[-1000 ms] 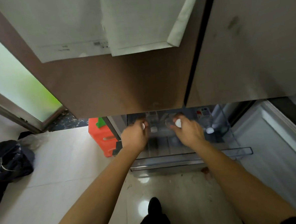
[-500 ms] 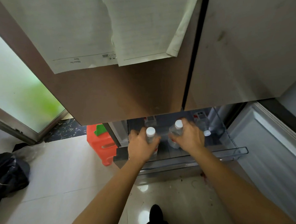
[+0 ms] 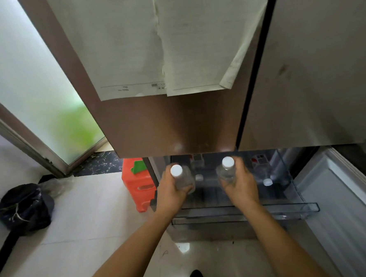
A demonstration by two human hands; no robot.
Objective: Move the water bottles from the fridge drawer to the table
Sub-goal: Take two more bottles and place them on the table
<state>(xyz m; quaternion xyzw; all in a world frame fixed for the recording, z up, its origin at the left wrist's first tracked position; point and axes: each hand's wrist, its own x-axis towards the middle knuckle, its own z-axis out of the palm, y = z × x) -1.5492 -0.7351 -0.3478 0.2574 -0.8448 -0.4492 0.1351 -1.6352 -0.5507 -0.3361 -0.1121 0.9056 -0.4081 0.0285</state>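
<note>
Left hand point(image 3: 170, 192) grips bottle point(image 3: 181, 179) | right hand point(image 3: 241, 186) grips second bottle point(image 3: 227, 171) | above open drawer point(image 3: 246, 212), frame centre

Left hand point(image 3: 170, 194) and right hand point(image 3: 242, 188) far forward, side by side, both curled.

Over drawer point(image 3: 289, 212): left bottle point(image 3: 183, 180), right bottle point(image 3: 227, 171); third bottle point(image 3: 267, 182) inside, rightward; stool point(image 3: 138, 190) left of drawer.

Soft daylight from the frosted door point(image 3: 24, 88) — floor point(image 3: 182, 247) glare, dim drawer point(image 3: 242, 211), wide-angle bending.
</note>
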